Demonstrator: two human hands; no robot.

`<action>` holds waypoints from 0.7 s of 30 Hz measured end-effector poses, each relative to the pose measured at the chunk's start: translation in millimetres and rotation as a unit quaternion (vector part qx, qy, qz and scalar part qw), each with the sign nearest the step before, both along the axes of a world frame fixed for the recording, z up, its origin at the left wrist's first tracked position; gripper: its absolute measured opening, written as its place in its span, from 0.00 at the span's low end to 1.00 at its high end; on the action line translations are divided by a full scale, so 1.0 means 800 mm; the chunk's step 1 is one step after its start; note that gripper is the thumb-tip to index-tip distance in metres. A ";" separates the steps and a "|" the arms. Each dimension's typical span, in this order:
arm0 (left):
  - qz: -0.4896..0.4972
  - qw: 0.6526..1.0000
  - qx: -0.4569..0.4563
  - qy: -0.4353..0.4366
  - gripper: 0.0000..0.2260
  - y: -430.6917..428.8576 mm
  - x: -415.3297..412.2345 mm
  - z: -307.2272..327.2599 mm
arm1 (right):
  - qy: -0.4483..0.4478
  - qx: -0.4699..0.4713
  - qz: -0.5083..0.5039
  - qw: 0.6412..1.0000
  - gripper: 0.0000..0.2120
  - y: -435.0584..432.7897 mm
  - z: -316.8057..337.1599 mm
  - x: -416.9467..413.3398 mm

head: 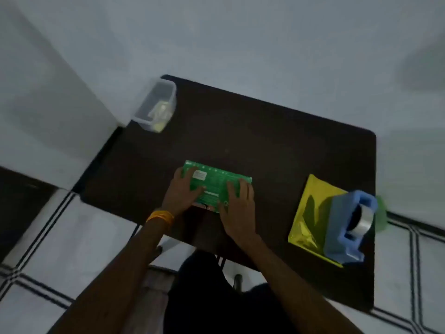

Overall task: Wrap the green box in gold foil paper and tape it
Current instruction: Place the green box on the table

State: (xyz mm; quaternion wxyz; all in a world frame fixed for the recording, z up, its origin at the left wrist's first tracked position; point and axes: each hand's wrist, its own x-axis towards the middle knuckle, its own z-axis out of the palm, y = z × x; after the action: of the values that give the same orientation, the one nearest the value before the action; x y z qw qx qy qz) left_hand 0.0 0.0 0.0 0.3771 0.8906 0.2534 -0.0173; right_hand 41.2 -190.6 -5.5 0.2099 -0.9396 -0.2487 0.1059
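Observation:
A flat green box point(215, 183) lies on the dark table point(265, 141), near its front edge. My left hand point(183, 191) rests on the box's left end with fingers spread flat. My right hand point(237, 203) lies flat on its right end. To the right, a folded sheet of gold foil paper point(307, 213) lies on the table. A blue tape dispenser point(346, 227) with a roll of clear tape stands on the foil's right part.
A clear plastic tub point(156, 107) holding pale yellow items stands at the table's far left corner. White walls close in at the back and left. White floor tiles with dark lines surround the table. My dark-clothed legs are below the front edge.

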 end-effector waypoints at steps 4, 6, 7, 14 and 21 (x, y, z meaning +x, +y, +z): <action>-0.046 0.998 -0.016 0.039 0.34 0.022 0.030 -0.007 | 0.012 0.001 -0.086 0.996 0.28 0.029 0.007 0.020; -0.059 0.997 -0.013 0.039 0.34 0.031 0.054 -0.011 | 0.004 0.003 -0.110 0.994 0.28 0.038 0.002 0.033; -0.067 0.997 -0.017 0.040 0.35 0.035 0.066 -0.012 | 0.006 0.002 -0.123 0.992 0.28 0.043 0.001 0.040; -0.104 0.994 -0.017 0.034 0.34 0.049 0.130 -0.010 | 0.012 0.000 -0.166 0.986 0.29 0.064 -0.002 0.092; -0.126 0.992 -0.009 0.003 0.34 0.073 0.182 -0.024 | -0.010 0.004 -0.175 0.984 0.30 0.081 -0.014 0.145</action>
State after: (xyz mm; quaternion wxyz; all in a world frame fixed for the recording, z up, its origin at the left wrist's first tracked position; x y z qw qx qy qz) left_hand 145.6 58.4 -19.1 0.3793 0.9119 0.1401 -0.0700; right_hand 157.2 -125.8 -16.5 0.2262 -0.9689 -0.0826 0.0571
